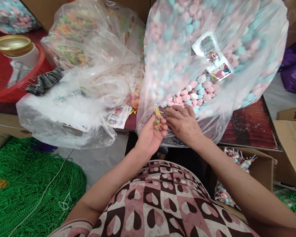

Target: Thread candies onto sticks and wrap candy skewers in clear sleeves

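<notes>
My left hand (151, 135) is palm up at the table's front edge, fingers curled around several small green and orange candies (157, 124). At its fingertips are a yellow strip (158, 111) and a small dark purple piece (164, 114); I cannot tell which hand holds them. My right hand (184, 125) is palm down beside it, fingers bent toward the left hand; anything under them is hidden. Just beyond lies the open mouth of a large clear plastic bag (251, 79), with pink, white and blue candies (193, 93) showing.
A printed packet (212, 56) lies on the large bag. At left, another clear bag (88, 42) holds orange and green candies, near printed cards (118, 117). A red basket (40, 62) holds a gold-lidded jar (12, 46). Green strands (39, 177) and an open carton (261, 168) are below.
</notes>
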The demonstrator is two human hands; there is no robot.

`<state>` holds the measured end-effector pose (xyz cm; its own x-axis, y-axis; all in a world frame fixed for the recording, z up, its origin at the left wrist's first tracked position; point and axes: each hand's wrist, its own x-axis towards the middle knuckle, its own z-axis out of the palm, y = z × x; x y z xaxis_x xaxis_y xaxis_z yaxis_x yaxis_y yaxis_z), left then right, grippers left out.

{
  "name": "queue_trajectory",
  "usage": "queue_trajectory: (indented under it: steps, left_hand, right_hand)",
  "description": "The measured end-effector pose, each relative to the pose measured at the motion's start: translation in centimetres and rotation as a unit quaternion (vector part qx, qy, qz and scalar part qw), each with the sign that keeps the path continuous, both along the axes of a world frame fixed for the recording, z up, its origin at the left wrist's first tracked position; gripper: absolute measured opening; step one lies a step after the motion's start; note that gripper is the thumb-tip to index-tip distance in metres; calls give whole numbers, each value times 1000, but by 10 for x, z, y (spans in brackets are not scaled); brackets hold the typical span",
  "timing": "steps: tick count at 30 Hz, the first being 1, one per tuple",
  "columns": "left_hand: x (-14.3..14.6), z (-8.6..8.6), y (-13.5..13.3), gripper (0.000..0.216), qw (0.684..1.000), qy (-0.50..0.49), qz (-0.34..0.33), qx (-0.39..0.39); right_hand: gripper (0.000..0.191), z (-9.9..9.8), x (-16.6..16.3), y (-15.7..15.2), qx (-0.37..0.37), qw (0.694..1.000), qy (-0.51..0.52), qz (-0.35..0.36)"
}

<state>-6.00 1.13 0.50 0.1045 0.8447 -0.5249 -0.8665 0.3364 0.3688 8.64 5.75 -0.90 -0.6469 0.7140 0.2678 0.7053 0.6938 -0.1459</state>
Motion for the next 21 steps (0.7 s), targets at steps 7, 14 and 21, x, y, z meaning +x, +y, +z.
queue_trajectory:
  steps: [7,14,21]
  left_hand:
    - [3,-3,-2,19,999,38,5,-2]
    - [3,-4,-2,23,997,8,-79,-3]
    - [0,-6,0,19,998,-8,-55,-6]
  right_hand:
    - [9,4,9,4,-51,988,141,-30]
    - [18,27,4,-4,-115,967,226,10]
    - [18,7,32,8,-9,989,108,-97]
